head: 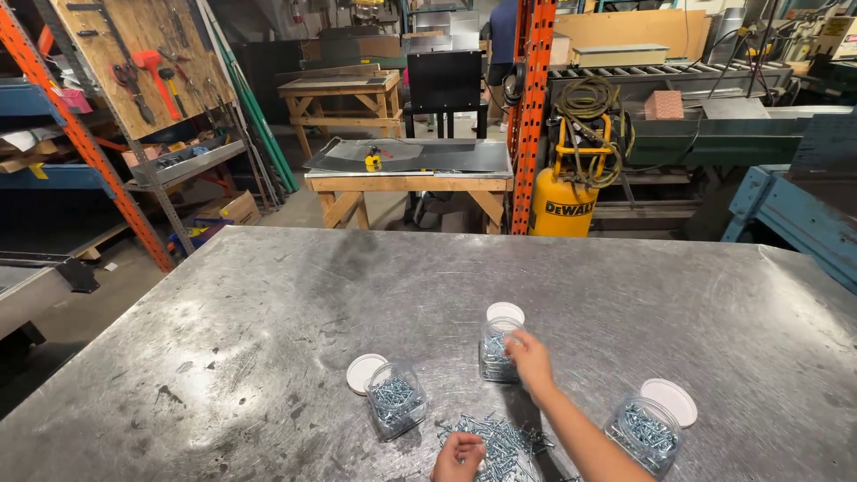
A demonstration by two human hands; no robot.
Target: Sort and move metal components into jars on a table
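On a scuffed metal table (268, 339), the right hand (532, 361) is held at the mouth of the middle jar (498, 350), fingers drawn together, though what they pinch cannot be told. The left hand (459, 458) is curled loosely over the pile of loose screws (500, 439) near the table's front edge. Two more screw-filled jars are seen, the left jar (395, 400) and the right jar (644, 432), each with a white lid (362, 371) laid beside it.

Steel worktable (268, 312); orange racking (534, 107); wooden benches (344, 94); pegboard (134, 54).
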